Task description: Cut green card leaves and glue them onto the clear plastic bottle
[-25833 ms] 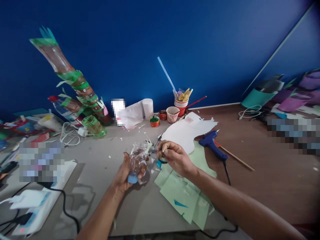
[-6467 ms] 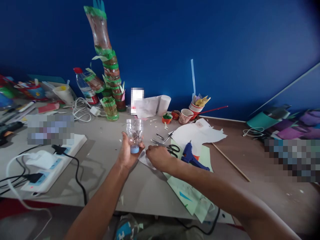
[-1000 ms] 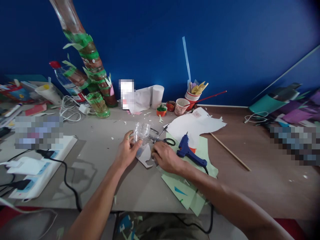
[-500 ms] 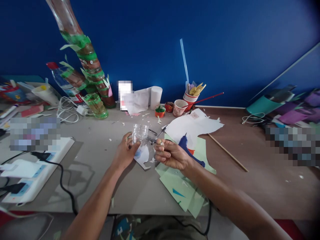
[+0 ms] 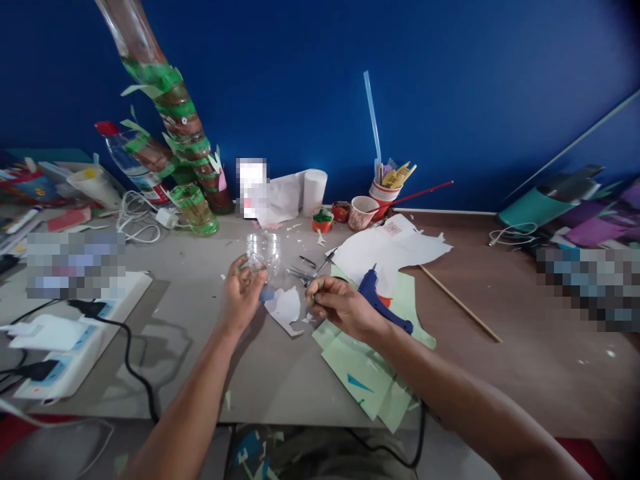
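While my left hand (image 5: 240, 297) curls round the bottle (image 5: 270, 255) over the desk (image 5: 280, 383), likely light, easily dented and best held near its cap (image 5: 267, 295), my right hand (image 5: 340, 303) pinches its fingertips together, holding what, if anything, I can't tell.

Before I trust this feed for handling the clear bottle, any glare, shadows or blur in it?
Head view: highlights streak the clear bottle in the left hand; head view: shadows lie on the table beside the power strip; head view: the purple containers at right look blurred.
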